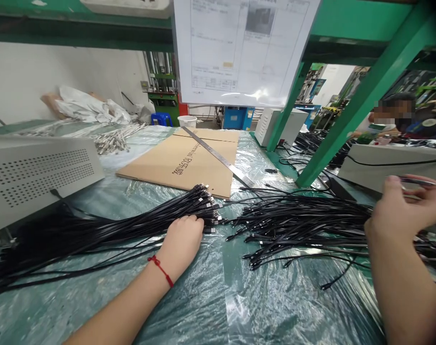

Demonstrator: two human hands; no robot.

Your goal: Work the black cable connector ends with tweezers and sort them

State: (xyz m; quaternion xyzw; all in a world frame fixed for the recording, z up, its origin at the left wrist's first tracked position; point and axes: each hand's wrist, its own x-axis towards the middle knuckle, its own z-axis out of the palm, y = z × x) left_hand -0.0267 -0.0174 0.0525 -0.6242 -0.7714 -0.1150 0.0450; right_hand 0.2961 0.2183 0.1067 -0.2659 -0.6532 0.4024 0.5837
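My left hand [184, 242], with a red cord bracelet at the wrist, is closed over the near side of a bundle of black USB cables [131, 221]. One metal plug sticks out just past its knuckles, and its fingertips are hidden underneath. At the right edge my right hand [408, 203] is raised above a second pile of black cables [297, 220]. Its thumb and fingers are closed on a thin black piece that looks like a cable [417, 181]. The plug ends of both piles face each other mid-table.
A flat cardboard sheet [156, 163] lies behind, with a steel ruler [218, 155] across it. Grey perforated metal boxes [41, 172] stand at the left and behind. A green post [350, 110] rises at right. A printed sheet [243, 57] hangs overhead. Another person sits far right.
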